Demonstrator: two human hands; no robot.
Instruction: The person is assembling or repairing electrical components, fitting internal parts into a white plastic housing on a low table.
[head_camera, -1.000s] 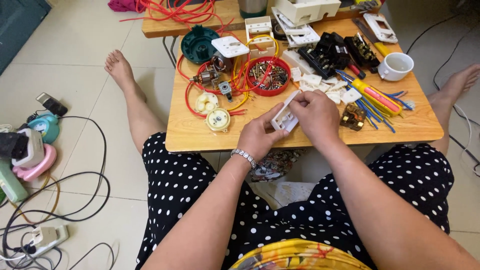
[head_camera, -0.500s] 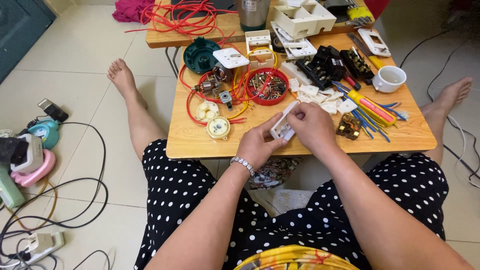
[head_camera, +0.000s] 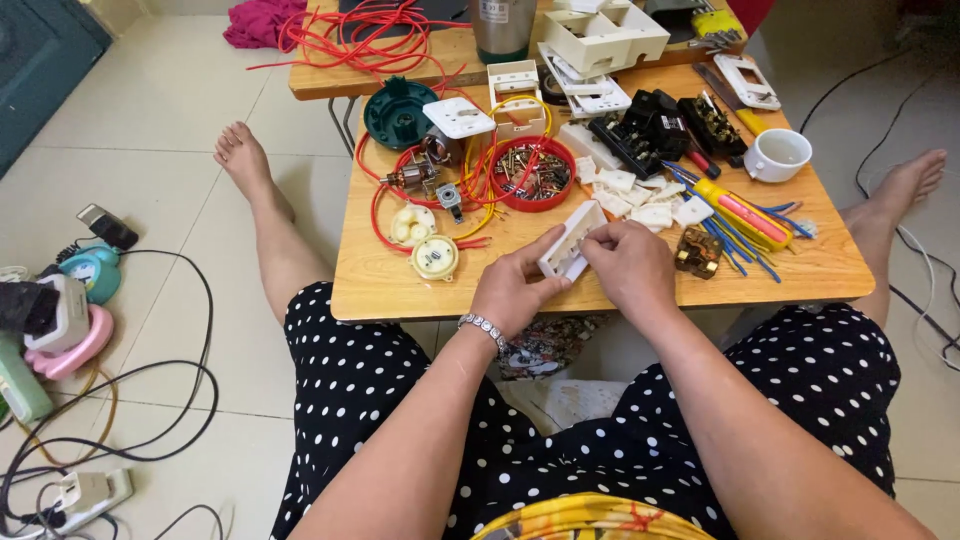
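Head view: both hands hold a white switch plate over the worktop, just below the red bowl. Left hand cradles it; right hand pinches its edge. The loose white parts right of the bowl suggest assembly is unfinished.

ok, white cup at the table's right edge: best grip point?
Probably the white cup by its handle, which seems to stick out on its left side toward the black parts. Come from above: it stands upright, mouth open, with its right side clear.
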